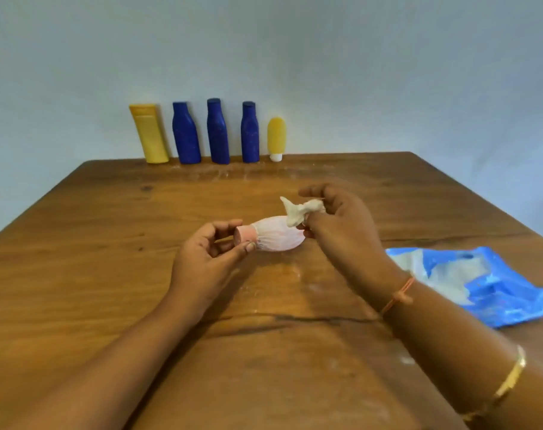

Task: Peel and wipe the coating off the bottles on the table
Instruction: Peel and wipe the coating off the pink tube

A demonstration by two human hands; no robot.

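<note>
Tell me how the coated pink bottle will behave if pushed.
The pink bottle has a rounded body lying sideways, so it would probably roll. Its wrinkled white coating likely adds friction rather than slip. The left hand holds it by fingertips, suggesting it's light.

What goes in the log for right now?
left hand: holds pink bottle by cap end | right hand: pinches peeled white coating | step: peeling

Both forearms are bare down to the frame's lower edge. A thin orange thread (399, 295), knotted on top, circles the wrist just behind the right hand (341, 226). Further up the same forearm sits a flat, shiny gold bangle (510, 375).
</note>
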